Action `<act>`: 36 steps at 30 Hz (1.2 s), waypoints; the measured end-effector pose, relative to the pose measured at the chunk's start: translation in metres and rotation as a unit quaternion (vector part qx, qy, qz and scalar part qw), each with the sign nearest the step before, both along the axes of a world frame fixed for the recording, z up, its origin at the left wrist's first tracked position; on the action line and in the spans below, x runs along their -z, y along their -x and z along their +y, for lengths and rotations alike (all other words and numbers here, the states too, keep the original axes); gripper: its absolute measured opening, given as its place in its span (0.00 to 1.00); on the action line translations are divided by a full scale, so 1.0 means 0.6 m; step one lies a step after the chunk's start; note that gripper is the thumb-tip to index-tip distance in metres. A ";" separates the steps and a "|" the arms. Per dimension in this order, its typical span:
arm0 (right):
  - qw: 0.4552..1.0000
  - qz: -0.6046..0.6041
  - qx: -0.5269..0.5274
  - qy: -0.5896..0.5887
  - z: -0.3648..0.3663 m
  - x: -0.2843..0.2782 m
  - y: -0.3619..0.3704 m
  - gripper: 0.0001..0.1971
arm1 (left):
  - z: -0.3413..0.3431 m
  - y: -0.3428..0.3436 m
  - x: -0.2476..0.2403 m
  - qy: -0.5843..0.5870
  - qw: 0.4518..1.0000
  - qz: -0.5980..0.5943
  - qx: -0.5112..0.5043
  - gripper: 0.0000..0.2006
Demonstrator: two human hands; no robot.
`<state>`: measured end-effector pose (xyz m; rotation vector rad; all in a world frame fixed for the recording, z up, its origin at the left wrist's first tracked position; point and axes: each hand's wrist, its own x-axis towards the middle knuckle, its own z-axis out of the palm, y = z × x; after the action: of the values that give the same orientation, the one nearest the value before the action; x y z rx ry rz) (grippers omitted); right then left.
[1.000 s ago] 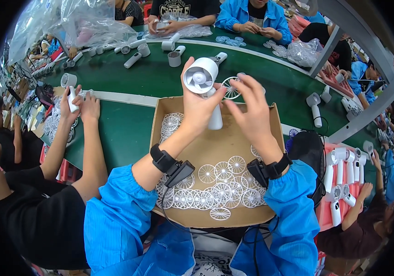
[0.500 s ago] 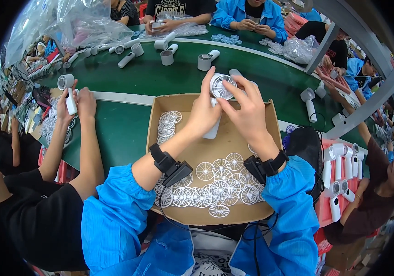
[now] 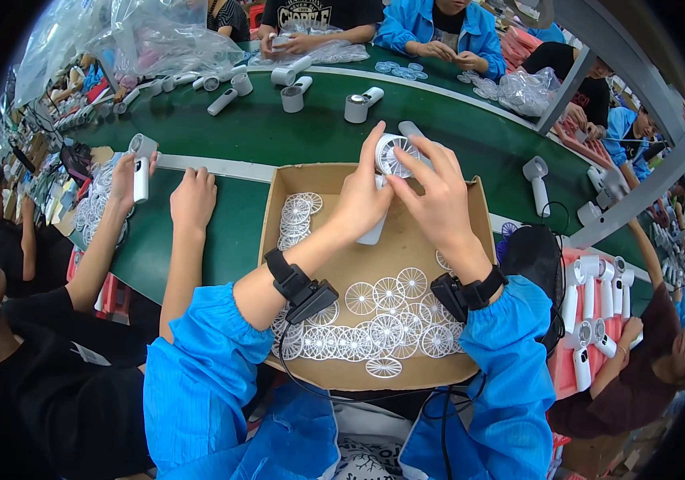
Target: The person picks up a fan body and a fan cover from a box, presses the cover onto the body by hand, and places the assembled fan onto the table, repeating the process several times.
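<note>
sleeves: bright blue on both my arms, elastic-gathered cuffs
wrists: black strap with a black box on each
cables: thin black, trailing near my lap

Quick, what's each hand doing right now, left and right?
Left hand: closed around the white handheld fan, over the cardboard box.
Right hand: fingers pressing the round grille on the fan's head.

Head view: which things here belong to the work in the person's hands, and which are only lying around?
In the work:
- left hand and right hand, both on the white handheld fan
- round white grilles in the cardboard box

Lying around:
- other fans on the green table
- plastic bags
- fans in the red tray
- neighbour's fan
</note>
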<state>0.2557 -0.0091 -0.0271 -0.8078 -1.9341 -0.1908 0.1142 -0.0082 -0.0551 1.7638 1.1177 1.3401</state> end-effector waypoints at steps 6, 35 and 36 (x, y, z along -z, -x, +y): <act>1.000 -0.027 -0.002 0.007 0.002 0.001 -0.004 0.19 | -0.004 -0.001 -0.004 0.030 1.000 -0.004 0.006 0.37; 0.748 0.301 -0.172 0.565 0.121 -0.016 -0.161 0.27 | 0.105 0.087 0.048 -0.082 0.989 0.023 -0.121 0.22; 0.774 0.291 -0.067 0.558 0.142 -0.016 -0.190 0.25 | 0.107 0.105 0.062 -0.220 0.938 0.171 -0.207 0.21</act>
<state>0.3695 0.0760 -0.0177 -1.2543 -1.3442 1.2824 0.0510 0.0559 -0.0922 2.2337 1.5362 1.6743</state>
